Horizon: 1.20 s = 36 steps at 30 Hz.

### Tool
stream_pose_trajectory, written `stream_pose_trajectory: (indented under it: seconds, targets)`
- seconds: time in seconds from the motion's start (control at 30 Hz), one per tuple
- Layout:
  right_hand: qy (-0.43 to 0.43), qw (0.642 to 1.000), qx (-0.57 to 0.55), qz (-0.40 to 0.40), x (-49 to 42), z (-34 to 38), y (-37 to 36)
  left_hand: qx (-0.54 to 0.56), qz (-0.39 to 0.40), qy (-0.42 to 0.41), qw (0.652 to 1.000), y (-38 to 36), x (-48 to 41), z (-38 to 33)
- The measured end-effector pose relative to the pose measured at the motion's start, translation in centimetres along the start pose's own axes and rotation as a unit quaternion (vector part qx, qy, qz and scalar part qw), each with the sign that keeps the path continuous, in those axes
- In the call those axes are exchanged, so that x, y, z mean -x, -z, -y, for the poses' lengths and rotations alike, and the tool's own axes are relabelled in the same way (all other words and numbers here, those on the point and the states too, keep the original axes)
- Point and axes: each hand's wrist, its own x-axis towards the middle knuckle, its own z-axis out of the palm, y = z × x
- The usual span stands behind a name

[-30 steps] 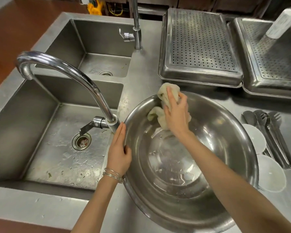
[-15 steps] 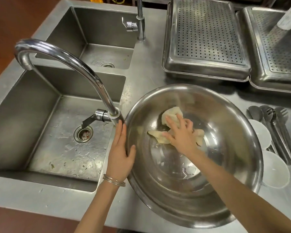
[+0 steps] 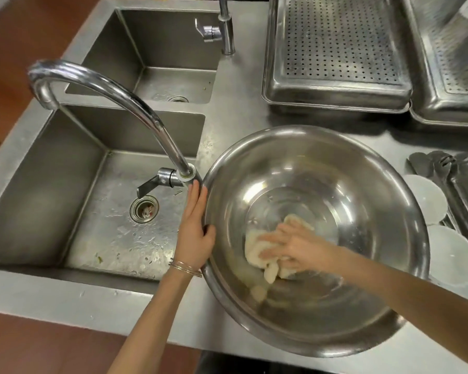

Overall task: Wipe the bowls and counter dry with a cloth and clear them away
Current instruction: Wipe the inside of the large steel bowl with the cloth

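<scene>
Bowl point(image 3: 322, 168), large and of polished steel, stood at the near edge of the counter point(image 3: 65, 298), just right of the near sink point(image 3: 52, 198). Inside it, low on the near-left of the base, lay a pale crumpled cloth point(image 3: 254, 255). The right hand point(image 3: 297, 247) lay on top of the cloth with its fingers spread and extended, pressing it to the metal; the hand showed blurred, and no curl around the cloth could be made out. The left hand point(image 3: 195, 233) rested flat against the bowl's outer left wall, fingers straight and together, thumb at the rim. Thin bangles point(image 3: 185, 268) circled that wrist.

Water beads and a few scraps were noted on the floor of the near sink around its drain point(image 3: 144, 210). A curved tap point(image 3: 125, 101) rose from its base beside the bowl's rim and arched left over the basin.

To the right of the bowl, two white dishes point(image 3: 424, 201) lay on the counter, with a bundle of steel utensils point(image 3: 454, 182) just beside them.

Further back were a second, smaller sink point(image 3: 152, 44), a straight tap point(image 3: 226, 28) at its right edge, and two perforated steel trays point(image 3: 335, 41) side by side, bottoms up.
</scene>
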Motion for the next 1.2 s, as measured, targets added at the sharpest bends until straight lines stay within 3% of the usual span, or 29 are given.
stream_pose_trajectory:
  seconds: [0.07, 0.1, 0.17, 0.2, 0.23, 0.3, 0.4, 0.47, 0.53, 0.57, 0.6, 0.63, 0.67, 0.7, 0.73, 0.77, 0.8, 0.83, 0.93, 1.0, 1.03, 1.1, 1.2]
  targets:
    - [-0.169, 0.983, -0.025, -0.061, -0.9, -1.8, 0.7, 0.006, -0.023, 0.035, 0.999, 0.1, 1.0, -0.3]
    - [-0.288, 0.953, -0.039, -0.087, -2.1, -2.4, 0.8, 0.011, -0.034, 0.047, 0.998, -0.2, 1.9, -0.6]
    - [-0.484, 0.871, -0.065, -0.056, -4.9, -3.0, 0.3, 0.015, -0.050, 0.045, 0.998, -1.1, 3.6, -1.2]
    - [-0.535, 0.841, -0.064, -0.047, -6.3, -2.6, 0.1, 0.016, -0.057, 0.043, 0.997, -1.6, 4.1, -1.3]
    - [-0.548, 0.834, -0.049, -0.048, -7.4, -1.8, -0.4, 0.016, -0.063, 0.043, 0.997, -1.8, 4.2, -1.3]
    - [-0.467, 0.882, -0.003, -0.067, -8.1, 0.5, -1.9, 0.006, -0.062, 0.035, 0.997, -1.8, 3.7, -0.8]
    - [-0.174, 0.983, 0.012, -0.052, -5.0, 4.1, -3.3, -0.021, -0.043, 0.019, 0.999, -0.8, 2.5, 0.3]
    - [0.035, 0.999, 0.011, -0.024, -1.5, 3.2, -2.9, -0.030, -0.016, -0.002, 0.999, -0.3, 1.8, 0.4]
    - [0.147, 0.986, 0.074, 0.010, 1.0, -0.8, -2.0, -0.027, 0.013, -0.025, 0.999, -0.1, 1.1, 0.4]
    - [0.131, 0.984, 0.122, 0.020, 1.5, -2.9, -1.6, -0.024, 0.022, -0.033, 0.999, -0.1, 0.8, 0.4]
    - [0.058, 0.987, 0.147, 0.012, 1.4, -4.6, -1.4, -0.020, 0.026, -0.038, 0.999, 0.0, 0.6, 0.5]
    - [-0.073, 0.987, 0.140, -0.009, 0.5, -5.4, -1.2, -0.018, 0.025, -0.041, 0.999, -0.1, 0.5, 0.5]
    - [-0.233, 0.967, 0.095, -0.048, -1.1, -5.3, -1.2, -0.017, 0.023, -0.042, 0.999, -0.1, 0.5, 0.4]
    - [-0.375, 0.923, 0.038, -0.083, -3.2, -4.1, -1.3, -0.017, 0.019, -0.042, 0.999, -0.2, 0.4, 0.3]
    - [-0.464, 0.880, -0.004, -0.101, -5.3, -2.3, -1.8, -0.016, 0.014, -0.041, 0.999, -0.3, 0.2, 0.3]
    - [-0.502, 0.857, -0.018, -0.115, -7.3, -0.2, -2.4, -0.015, 0.011, -0.041, 0.999, -0.3, 0.1, 0.3]
    - [-0.489, 0.863, -0.028, -0.122, -8.4, 1.9, -2.8, -0.016, 0.010, -0.041, 0.999, -0.3, -0.1, 0.4]
    - [-0.431, 0.893, -0.050, -0.119, -8.4, 3.8, -3.1, -0.017, 0.012, -0.043, 0.999, -0.3, -0.4, 0.5]
    - [-0.124, 0.981, -0.138, -0.062, -2.7, 6.8, -2.9, -0.030, 0.038, -0.060, 0.997, 0.5, -1.7, 0.9]
    - [0.047, 0.989, -0.139, 0.028, 1.8, 5.5, -2.3, -0.041, 0.065, -0.083, 0.994, 1.0, -3.1, 0.8]
    - [0.088, 0.989, -0.108, 0.052, 3.3, 4.4, -2.0, -0.042, 0.081, -0.098, 0.991, 1.2, -3.9, 0.6]
    - [0.075, 0.996, -0.024, 0.048, 4.6, 2.6, -1.9, -0.048, 0.104, -0.115, 0.987, 1.5, -4.8, 0.4]
    - [-0.093, 0.995, 0.000, -0.039, 3.8, 2.9, -2.2, -0.043, 0.081, -0.060, 0.994, 2.2, -2.7, 0.2]
